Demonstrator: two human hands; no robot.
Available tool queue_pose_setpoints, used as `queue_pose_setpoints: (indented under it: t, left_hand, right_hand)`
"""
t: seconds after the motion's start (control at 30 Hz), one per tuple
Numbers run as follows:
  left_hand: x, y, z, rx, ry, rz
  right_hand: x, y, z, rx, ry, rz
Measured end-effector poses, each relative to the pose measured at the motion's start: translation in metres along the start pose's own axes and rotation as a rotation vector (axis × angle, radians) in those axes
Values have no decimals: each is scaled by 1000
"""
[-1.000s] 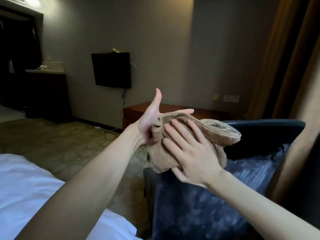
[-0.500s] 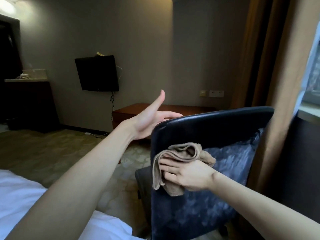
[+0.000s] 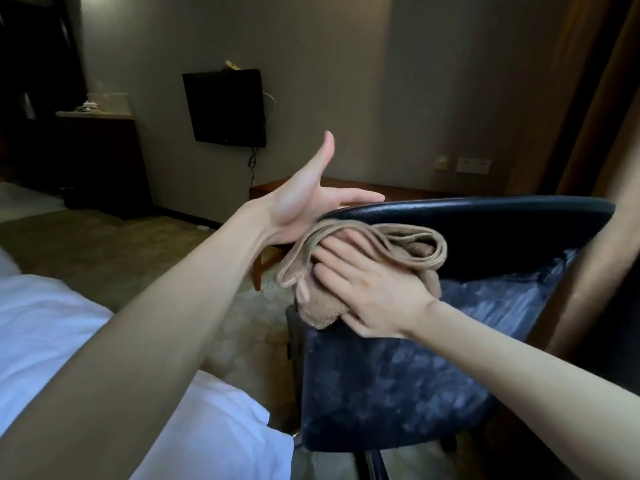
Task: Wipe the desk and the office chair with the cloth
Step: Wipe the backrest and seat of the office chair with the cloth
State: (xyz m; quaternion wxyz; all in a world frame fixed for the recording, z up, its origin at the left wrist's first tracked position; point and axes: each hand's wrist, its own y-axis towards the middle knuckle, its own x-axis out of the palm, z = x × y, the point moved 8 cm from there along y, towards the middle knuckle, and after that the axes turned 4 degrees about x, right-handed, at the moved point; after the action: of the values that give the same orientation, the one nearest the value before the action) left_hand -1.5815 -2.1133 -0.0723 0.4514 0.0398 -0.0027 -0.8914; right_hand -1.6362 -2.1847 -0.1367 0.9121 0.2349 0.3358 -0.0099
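Flat right hand (image 3: 377, 296) presses cloth (image 3: 391, 242) — left hand (image 3: 304, 206) beside.

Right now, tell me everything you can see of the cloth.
The cloth is a tan, fluffy terry towel with flat hemmed edges, folded into loose layers. It lies against an upper corner of the backrest of the office chair, below its glossy top rail, with one lobe hanging past the side edge. The right hand presses it flat. The open left hand is right beside it; contact unclear.

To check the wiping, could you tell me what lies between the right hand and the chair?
The folded cloth, under the right hand and against the chair back; head view.
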Motion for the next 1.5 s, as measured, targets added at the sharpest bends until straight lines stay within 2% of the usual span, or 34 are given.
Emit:
queue_pose_setpoints:
  t: [0.1, 0.17, 0.3, 0.37, 0.47, 0.67, 0.77, 0.83, 0.9, 0.97, 1.03, 1.1, 1.17, 1.3, 1.37, 1.5]
  left_hand:
    - [-4, -2, -1, 23, 30, 13]
    - [-7, -1, 0, 63, 92, 102]
    - [-10, 2, 1, 118, 203, 298]
    - [-11, 0, 1, 106, 194, 311]
    - [-5, -7, 3, 78, 94, 246]
    - [-15, -9, -1, 86, 166, 259]
    - [-24, -10, -6, 110, 104, 255]
    - [-29, -13, -8, 161, 77, 289]
    - [-39, -17, -9, 224, 133, 401]
    - [-49, -25, -8, 323, 289, 597]
    - [-52, -33, -5, 461, 424, 803]
    - [-54, -39, -3, 586, 504, 969]
    - [-55, -42, -2, 644, 525, 1066]
    - [-64, -51, -13, 630, 451, 1244]
    - [-70, -55, -36, 598, 353, 1262]
    - [-86, -41, -119, 437, 60, 1142]
  right_hand:
    - [28, -2, -29, -149, -14, -183]
    - [27, 1, -32, -184, -51, -201]
    - [-12, 4, -6, -166, -46, -27]
    - [-27, -1, 13, -131, -49, 79]
    - [-37, -5, 35, 3, -42, 194]
    - [-8, 1, 27, 159, 77, 263]
    - [12, 6, 14, 185, 161, 325]
    - [32, 5, -6, 162, 228, 301]
    - [62, -2, -35, 107, 314, 206]
    - [100, -15, -75, 9, 361, 51]
    - [135, -30, -104, -79, 278, -94]
    - [155, -37, -113, -124, 213, -172]
    - [163, -35, -112, -129, 217, -142]
    - [163, -30, -111, -155, 247, -27]
    - [165, -29, -111, -166, 247, 5]
    - [164, -19, -112, -116, 174, -22]
